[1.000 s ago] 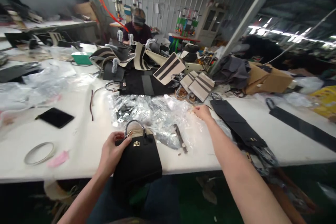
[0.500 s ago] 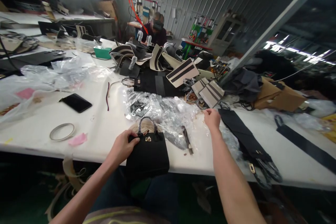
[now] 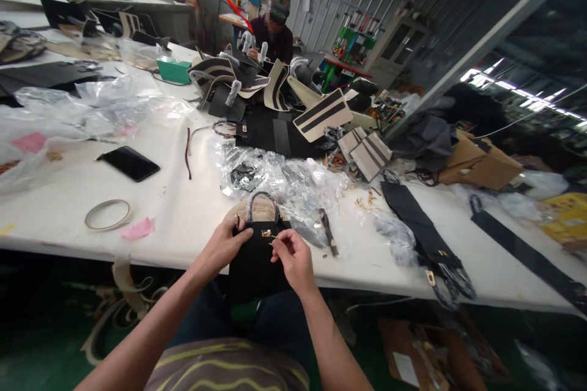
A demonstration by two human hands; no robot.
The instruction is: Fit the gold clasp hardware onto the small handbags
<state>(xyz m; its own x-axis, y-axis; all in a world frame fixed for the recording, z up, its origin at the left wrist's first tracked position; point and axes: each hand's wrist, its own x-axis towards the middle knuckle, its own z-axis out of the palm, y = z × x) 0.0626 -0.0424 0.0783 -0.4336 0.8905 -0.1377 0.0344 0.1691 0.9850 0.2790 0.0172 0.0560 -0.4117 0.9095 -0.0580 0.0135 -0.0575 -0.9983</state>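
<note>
A small black handbag [image 3: 254,269] stands at the front edge of the table, its looped handle [image 3: 262,195] wrapped in clear film. On its upper front sits a gold-coloured clasp [image 3: 266,233]. My left hand [image 3: 224,241] is closed on the bag's upper left corner, thumb on the front. Just right of the clasp, my right hand [image 3: 293,253] is closed in a pinch; a tiny, thin, light piece shows at the fingertips, too small to name. Small gold-coloured bits [image 3: 368,200] lie on the table to the right.
Crumpled clear plastic [image 3: 298,186] lies behind the bag, near a dark brown strap [image 3: 328,232]. A phone [image 3: 131,163] and a tape roll [image 3: 107,214] are to the left. Long black bag pieces [image 3: 417,220] lie right. A person [image 3: 275,30] sits beyond the piled panels.
My right hand has moved left from the small gold-coloured bits to the bag's clasp. My left hand keeps its hold on the bag. The view has shifted slightly.
</note>
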